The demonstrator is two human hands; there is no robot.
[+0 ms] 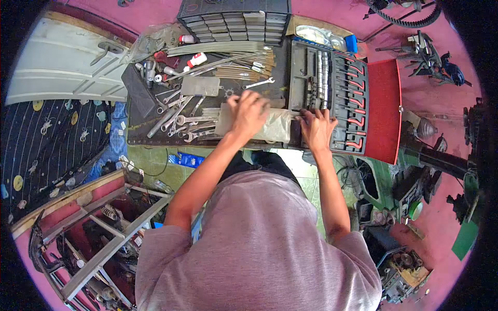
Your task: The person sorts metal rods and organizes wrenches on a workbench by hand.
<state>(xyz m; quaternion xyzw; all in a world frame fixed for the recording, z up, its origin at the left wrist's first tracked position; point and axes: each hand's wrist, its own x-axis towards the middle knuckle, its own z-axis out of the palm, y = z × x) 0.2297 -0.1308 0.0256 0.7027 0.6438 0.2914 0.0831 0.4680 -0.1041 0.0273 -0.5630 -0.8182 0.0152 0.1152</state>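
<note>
Black-topped workbench supports an open tool case, red lid at right. Drawer cabinet stands at the far edge. Translucent plastic packet lies near the front edge, left of the case. Left hand: over the packet, fingers bent, slightly apart; grip cannot be determined. Right hand: at the case's near left section, fingers bent, partly separated; grip cannot be determined. Wrench: beyond the left hand.

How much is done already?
Maybe partway. The red-handled tools look done, in rows in the open case. The left hand is at a plastic bag, the right hand at the case. Loose wrenches lie heaped outside it, so sorting them may be left.
</note>
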